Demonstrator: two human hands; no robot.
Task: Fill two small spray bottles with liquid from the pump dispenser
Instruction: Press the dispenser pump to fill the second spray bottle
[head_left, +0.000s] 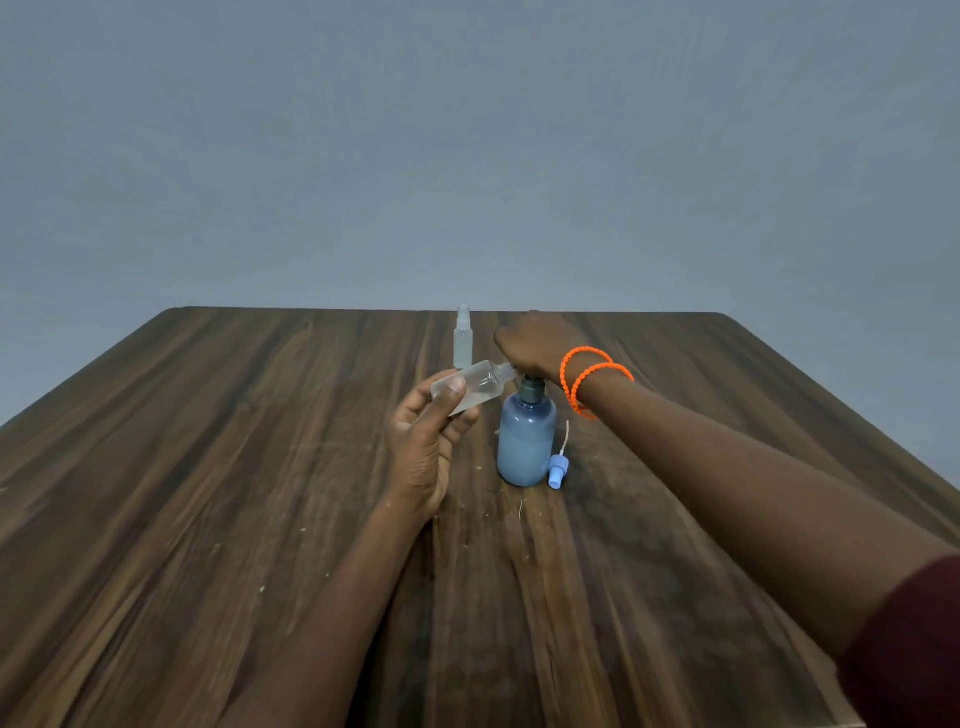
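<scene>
At frame centre a small open bottle (470, 387) is gripped in the left hand (423, 447), tilted — its neck pointed right, at the spout of the pump dispenser (526, 441). The pump head is pressed under the right hand (532, 345), whose fingers cannot be made out. A capped spray bottle (463, 338) is left standing just behind — a blue spray cap (557, 469) beside the dispenser.

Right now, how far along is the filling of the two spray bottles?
Possibly done: one capped spray bottle stands at the back, its fill level unreadable. In hand: the left hand holds the open bottle tilted, neck at the pump dispenser, which the right hand presses; some liquid shows inside. Left: finish filling and refit the blue spray cap lying on the table.
</scene>
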